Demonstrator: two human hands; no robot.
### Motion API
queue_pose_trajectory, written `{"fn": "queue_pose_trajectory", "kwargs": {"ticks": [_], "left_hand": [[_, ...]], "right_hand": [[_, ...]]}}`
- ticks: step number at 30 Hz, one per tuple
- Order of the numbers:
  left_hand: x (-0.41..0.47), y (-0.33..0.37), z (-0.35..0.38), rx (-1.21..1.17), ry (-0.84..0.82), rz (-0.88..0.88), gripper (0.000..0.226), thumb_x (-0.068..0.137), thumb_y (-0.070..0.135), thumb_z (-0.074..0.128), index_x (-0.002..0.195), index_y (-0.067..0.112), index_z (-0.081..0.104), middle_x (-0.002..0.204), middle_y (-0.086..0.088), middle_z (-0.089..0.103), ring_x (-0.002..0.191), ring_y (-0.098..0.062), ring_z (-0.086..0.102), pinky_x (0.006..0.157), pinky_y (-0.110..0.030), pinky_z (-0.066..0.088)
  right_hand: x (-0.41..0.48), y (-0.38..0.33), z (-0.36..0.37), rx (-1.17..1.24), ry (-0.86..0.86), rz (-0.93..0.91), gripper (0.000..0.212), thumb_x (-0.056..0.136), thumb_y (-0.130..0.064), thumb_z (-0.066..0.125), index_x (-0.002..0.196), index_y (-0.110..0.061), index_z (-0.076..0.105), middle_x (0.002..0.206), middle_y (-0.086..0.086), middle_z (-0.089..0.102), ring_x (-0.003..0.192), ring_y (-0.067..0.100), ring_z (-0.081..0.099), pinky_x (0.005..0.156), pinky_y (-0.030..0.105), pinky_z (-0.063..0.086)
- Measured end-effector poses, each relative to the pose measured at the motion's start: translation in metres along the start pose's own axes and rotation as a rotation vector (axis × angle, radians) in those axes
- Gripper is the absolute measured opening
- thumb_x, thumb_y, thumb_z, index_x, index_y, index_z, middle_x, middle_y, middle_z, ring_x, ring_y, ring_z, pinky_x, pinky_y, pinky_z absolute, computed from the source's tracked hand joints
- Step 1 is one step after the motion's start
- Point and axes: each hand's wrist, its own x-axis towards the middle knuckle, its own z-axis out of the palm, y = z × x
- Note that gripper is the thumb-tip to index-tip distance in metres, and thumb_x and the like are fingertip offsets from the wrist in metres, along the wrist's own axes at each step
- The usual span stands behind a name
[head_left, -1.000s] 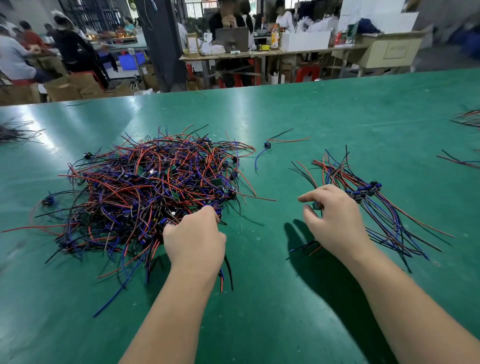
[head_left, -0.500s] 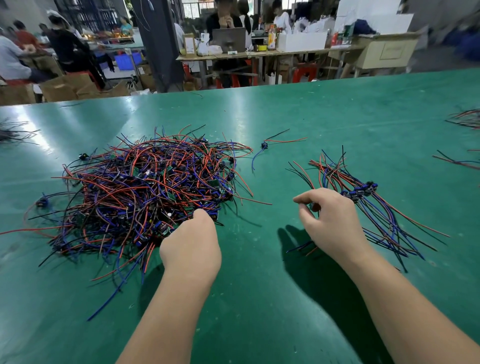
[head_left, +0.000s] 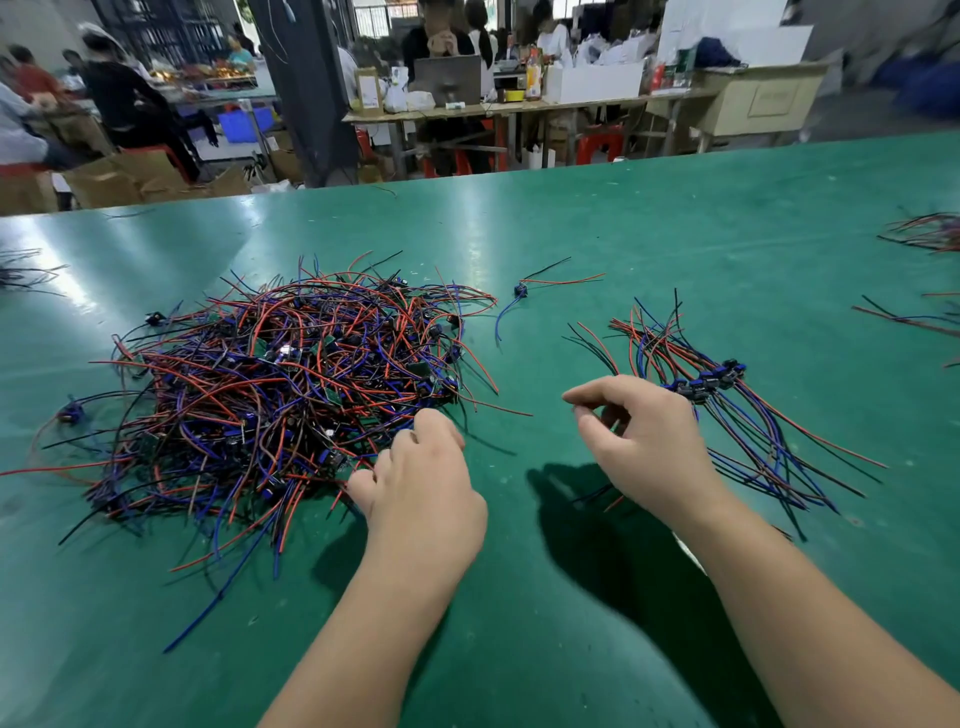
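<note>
A big tangled pile of red, blue and black wire pieces (head_left: 280, 395) with small dark connectors lies on the green table (head_left: 675, 249) at the left. My left hand (head_left: 421, 488) is at the pile's near right edge, its fingers curled down among the wires; its back hides the fingertips. To the right lies a sorted bundle of the same wire pieces (head_left: 727, 410), connectors lined up side by side. My right hand (head_left: 644, 441) hovers just left of that bundle, thumb and forefinger loosely curved and apart, with nothing seen between them.
One single wire piece (head_left: 521, 291) lies apart between pile and bundle. More wires lie at the right edge (head_left: 924, 234) and the far left edge (head_left: 21, 270). Beyond the table people sit at other benches (head_left: 493, 104).
My right hand has lifted off the sorted bundle and drifted slightly left, its fingers opening. My left hand stays at the pile's edge with its fingers spread a little more.
</note>
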Motion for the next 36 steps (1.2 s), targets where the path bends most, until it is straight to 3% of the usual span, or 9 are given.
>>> {"fn": "queue_pose_trajectory", "kwargs": {"ticks": [3, 7, 11, 16, 21, 25, 30, 34, 36], "left_hand": [[-0.008, 0.005, 0.007, -0.006, 0.031, 0.09, 0.031, 0.087, 0.011, 0.048, 0.1, 0.031, 0.029, 0.104, 0.009, 0.05, 0.107, -0.017, 0.052, 0.082, -0.036, 0.024], [-0.006, -0.006, 0.009, 0.281, 0.003, 0.11, 0.035, 0.091, 0.047, 0.053, 0.115, 0.026, 0.038, 0.116, 0.001, 0.049, 0.112, -0.022, 0.05, 0.092, -0.037, 0.033], [0.009, -0.021, 0.001, 0.079, -0.069, 0.057, 0.022, 0.091, 0.014, 0.056, 0.107, 0.017, 0.042, 0.109, -0.007, 0.056, 0.1, -0.027, 0.056, 0.079, -0.034, 0.04], [0.007, -0.004, -0.003, -0.3, 0.086, 0.313, 0.014, 0.084, 0.006, 0.061, 0.096, 0.012, 0.058, 0.091, -0.003, 0.061, 0.087, -0.024, 0.057, 0.079, -0.029, 0.04], [-0.016, 0.02, -0.003, -0.502, 0.126, 0.76, 0.018, 0.078, 0.004, 0.067, 0.094, 0.01, 0.065, 0.088, -0.002, 0.062, 0.085, -0.02, 0.058, 0.08, -0.027, 0.046], [-0.031, 0.029, 0.0, -0.547, 0.057, 0.948, 0.016, 0.076, 0.008, 0.069, 0.092, 0.008, 0.066, 0.084, -0.002, 0.063, 0.083, -0.019, 0.057, 0.08, -0.028, 0.048], [-0.029, 0.024, -0.005, -0.848, -0.023, 0.781, 0.014, 0.079, 0.026, 0.06, 0.072, 0.014, 0.061, 0.072, 0.003, 0.063, 0.072, -0.017, 0.06, 0.073, -0.035, 0.049], [-0.021, 0.027, -0.003, -1.185, -0.205, 0.339, 0.036, 0.082, 0.043, 0.05, 0.051, 0.027, 0.058, 0.057, -0.006, 0.061, 0.066, -0.022, 0.064, 0.081, -0.047, 0.051], [-0.014, 0.028, 0.0, -1.243, -0.196, 0.13, 0.036, 0.086, 0.043, 0.054, 0.054, 0.028, 0.057, 0.057, 0.0, 0.059, 0.063, -0.02, 0.063, 0.076, -0.039, 0.053]], "right_hand": [[-0.003, -0.003, 0.005, 0.187, -0.229, 0.05, 0.02, 0.087, -0.012, 0.063, 0.095, -0.028, 0.069, 0.07, -0.005, 0.07, 0.058, 0.013, 0.06, 0.061, 0.022, 0.049], [-0.009, -0.001, 0.012, 0.105, -0.321, -0.023, 0.019, 0.087, -0.012, 0.062, 0.098, -0.025, 0.07, 0.069, -0.001, 0.067, 0.065, 0.017, 0.062, 0.066, 0.019, 0.048], [-0.008, 0.001, 0.01, 0.083, -0.301, 0.007, 0.018, 0.087, -0.011, 0.061, 0.095, -0.025, 0.071, 0.069, 0.001, 0.068, 0.063, 0.015, 0.06, 0.063, 0.019, 0.048], [-0.007, -0.005, 0.011, 0.172, -0.282, 0.09, 0.02, 0.088, -0.01, 0.06, 0.086, -0.027, 0.07, 0.067, -0.006, 0.071, 0.058, 0.003, 0.062, 0.062, 0.014, 0.047], [-0.005, -0.019, 0.01, 0.923, -0.378, 0.447, 0.026, 0.088, -0.028, 0.056, 0.096, -0.006, 0.067, 0.063, 0.006, 0.062, 0.049, 0.013, 0.054, 0.048, 0.02, 0.045], [0.0, -0.02, 0.001, 1.069, -0.424, 0.527, 0.032, 0.075, -0.026, 0.061, 0.098, -0.005, 0.066, 0.066, 0.006, 0.068, 0.055, 0.014, 0.062, 0.053, 0.02, 0.049], [0.006, -0.016, -0.009, 1.291, -0.311, 0.521, 0.027, 0.079, -0.032, 0.052, 0.086, -0.021, 0.075, 0.085, 0.009, 0.074, 0.072, 0.018, 0.072, 0.057, 0.021, 0.056], [0.008, -0.017, -0.014, 1.386, -0.299, 0.488, 0.029, 0.082, -0.034, 0.049, 0.086, -0.026, 0.077, 0.097, 0.008, 0.074, 0.081, 0.019, 0.072, 0.06, 0.023, 0.055], [0.007, -0.018, -0.013, 1.399, -0.321, 0.484, 0.031, 0.082, -0.032, 0.048, 0.087, -0.024, 0.077, 0.098, 0.007, 0.074, 0.082, 0.02, 0.072, 0.062, 0.024, 0.056]]}}
